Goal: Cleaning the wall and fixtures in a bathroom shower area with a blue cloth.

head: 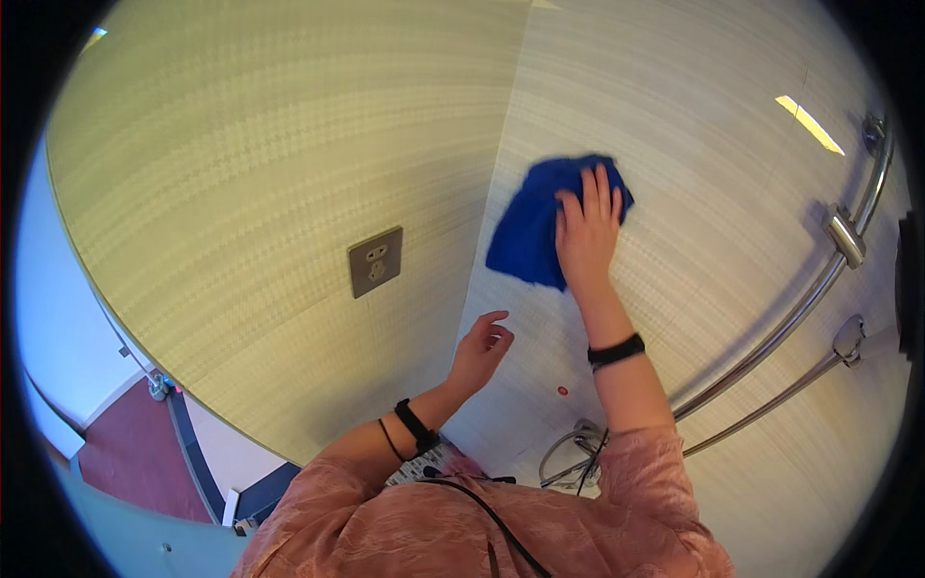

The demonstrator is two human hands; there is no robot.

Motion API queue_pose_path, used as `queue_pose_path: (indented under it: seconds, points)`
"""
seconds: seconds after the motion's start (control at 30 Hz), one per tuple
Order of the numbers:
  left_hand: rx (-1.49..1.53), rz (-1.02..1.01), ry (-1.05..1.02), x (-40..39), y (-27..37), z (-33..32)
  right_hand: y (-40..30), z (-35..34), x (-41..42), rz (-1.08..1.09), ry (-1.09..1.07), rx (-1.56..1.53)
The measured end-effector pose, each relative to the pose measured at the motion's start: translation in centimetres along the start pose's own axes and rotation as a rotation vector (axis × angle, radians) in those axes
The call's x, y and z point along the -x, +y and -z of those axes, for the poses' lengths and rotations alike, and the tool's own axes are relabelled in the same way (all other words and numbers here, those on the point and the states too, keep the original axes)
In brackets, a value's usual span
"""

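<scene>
My right hand [589, 238] lies over a blue cloth [531, 217] and presses it against the pale tiled wall [665, 238] to the right of the corner. The cloth spreads out to the left of my fingers, and part of it is under my palm. My left hand [483, 350] hangs in front of the corner, lower than the cloth, with loosely bent fingers and nothing in it. Each wrist has a black band.
A metal socket plate [376, 261] is set in the left wall [289, 180]. A chrome rail [780, 325] with a sliding bracket [844, 235] runs along the right. Below it are a hand shower [849, 339] and a hose [553, 451]. A small red dot [562, 391] marks the wall.
</scene>
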State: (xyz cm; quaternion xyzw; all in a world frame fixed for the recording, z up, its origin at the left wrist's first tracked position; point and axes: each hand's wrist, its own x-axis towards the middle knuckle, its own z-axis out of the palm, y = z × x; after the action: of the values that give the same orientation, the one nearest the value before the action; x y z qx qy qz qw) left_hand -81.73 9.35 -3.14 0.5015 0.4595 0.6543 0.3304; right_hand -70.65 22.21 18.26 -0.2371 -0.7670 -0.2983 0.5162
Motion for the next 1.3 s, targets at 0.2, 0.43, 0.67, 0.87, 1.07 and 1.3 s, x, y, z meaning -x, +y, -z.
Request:
queue_pose_path:
  seconds: [0.2, 0.43, 0.67, 0.87, 1.07, 1.3]
  points:
    - [-0.221, 0.060, -0.060, 2.7, 2.3, 4.9, -1.3, -4.4, -7.8, 0.114, 0.004, 0.047]
    - [-0.308, 0.128, -0.092, 5.3, 0.0, 10.9, -5.9, -9.4, -2.1, 0.117, -0.269, 0.027]
    - [-0.380, 0.190, -0.149, 7.7, -0.9, 14.2, -9.0, -12.9, 11.5, 0.023, -0.453, -0.034]
    - [-0.411, 0.209, -0.207, 8.8, -0.9, 15.3, -10.3, -15.4, 25.5, -0.149, -0.786, -0.167]
    - [-0.375, 0.260, -0.192, 8.8, 0.5, 16.2, -9.7, -15.8, 34.0, -0.058, -1.073, -0.178]
    - [-0.448, 0.175, -0.100, 9.2, 3.5, 17.2, -8.9, -15.7, 27.2, 0.120, -0.772, -0.232]
